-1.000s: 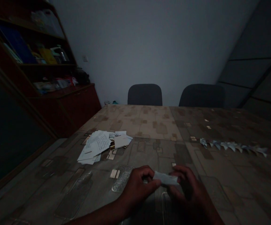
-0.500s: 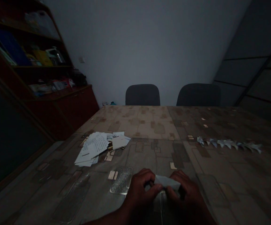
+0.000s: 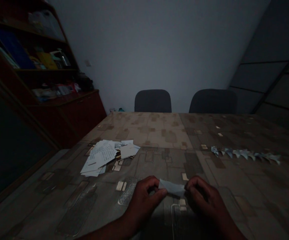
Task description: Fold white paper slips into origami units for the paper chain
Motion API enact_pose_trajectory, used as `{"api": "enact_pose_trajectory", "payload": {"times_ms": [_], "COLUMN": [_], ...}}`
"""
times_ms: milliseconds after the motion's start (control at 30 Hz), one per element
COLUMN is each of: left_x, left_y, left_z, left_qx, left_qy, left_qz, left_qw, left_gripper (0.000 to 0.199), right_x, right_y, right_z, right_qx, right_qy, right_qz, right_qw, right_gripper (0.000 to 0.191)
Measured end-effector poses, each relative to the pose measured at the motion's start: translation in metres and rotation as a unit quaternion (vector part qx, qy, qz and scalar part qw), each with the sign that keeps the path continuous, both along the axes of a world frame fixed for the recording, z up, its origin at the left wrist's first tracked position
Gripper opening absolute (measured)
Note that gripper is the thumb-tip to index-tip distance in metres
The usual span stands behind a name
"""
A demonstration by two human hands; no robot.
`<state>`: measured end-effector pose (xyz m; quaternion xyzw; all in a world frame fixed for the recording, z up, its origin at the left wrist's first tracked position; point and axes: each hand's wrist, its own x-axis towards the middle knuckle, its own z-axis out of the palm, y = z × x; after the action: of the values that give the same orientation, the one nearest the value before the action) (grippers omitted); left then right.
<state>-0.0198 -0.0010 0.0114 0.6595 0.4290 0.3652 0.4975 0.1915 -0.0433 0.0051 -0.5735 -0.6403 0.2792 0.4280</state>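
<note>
A small strip of pale folded paper [image 3: 172, 187] is held level above the near part of the table, stretched between my two hands. My left hand [image 3: 147, 193] pinches its left end between thumb and fingers. At the other end, my right hand [image 3: 202, 193] closes thumb and fingertips on the paper's right edge. To the far left lies a loose pile of cut paper sheets [image 3: 101, 156], some with printed or written lines. A row of folded paper pieces [image 3: 245, 154] with pointed tips stretches along the right side of the table.
A patterned cloth [image 3: 144, 130] covers the table. Two dark chairs [image 3: 152, 101] stand at the far edge, against a pale wall [image 3: 164, 50]. On the left is a wooden cabinet [image 3: 82, 113] with filled shelves. The room is dim.
My hands have moved apart, the right one shifting rightward. The paper now shows more of its length between them, with the thumbs no longer together beneath it.
</note>
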Motion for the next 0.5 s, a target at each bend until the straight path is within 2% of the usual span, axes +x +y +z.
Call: {"api": "enact_pose_trajectory", "payload": {"times_ms": [167,500], "left_x": [0.001,0.0], "left_y": [0.002,0.001], "left_z": [-0.003,-0.003], "left_qx": [0.038,0.008], "left_qy": [0.027,0.034], "left_qz": [-0.02,-0.022], "left_qw": [0.999,0.999], "left_gripper": [0.017,0.02], "right_x": [-0.007,-0.013], "right_y": [-0.002,-0.006], "right_z": [-0.001,0.005], "right_qx": [-0.04,-0.043], "right_qy": [0.048,0.071], "right_qz": [-0.002,-0.033], "right_qw": [0.998,0.996], "right_gripper": [0.018,0.023]}}
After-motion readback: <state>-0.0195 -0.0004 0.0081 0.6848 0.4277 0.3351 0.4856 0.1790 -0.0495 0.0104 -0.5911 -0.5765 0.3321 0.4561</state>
